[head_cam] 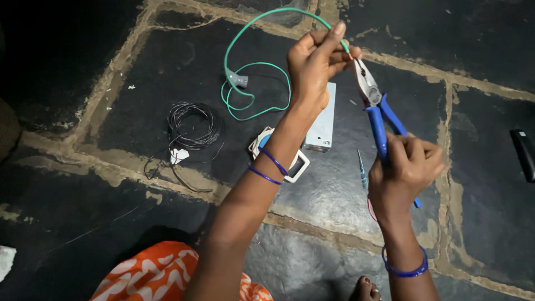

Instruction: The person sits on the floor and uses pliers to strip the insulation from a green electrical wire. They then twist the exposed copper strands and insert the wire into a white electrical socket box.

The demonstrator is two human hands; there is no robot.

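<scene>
Above a dark stone floor (479,50), the left hand (317,61) pinches a green wire (245,33) steady near its end while the right hand (404,167), grip closed around blue-handled pliers (374,103), sets their tip at that end.

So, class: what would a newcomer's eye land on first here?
The blue-handled pliers, raised at centre right in the right hand, bite the end of a green wire pinched by the left hand. The wire loops back toward the dark stone floor. A coil of black wire lies left.
</scene>
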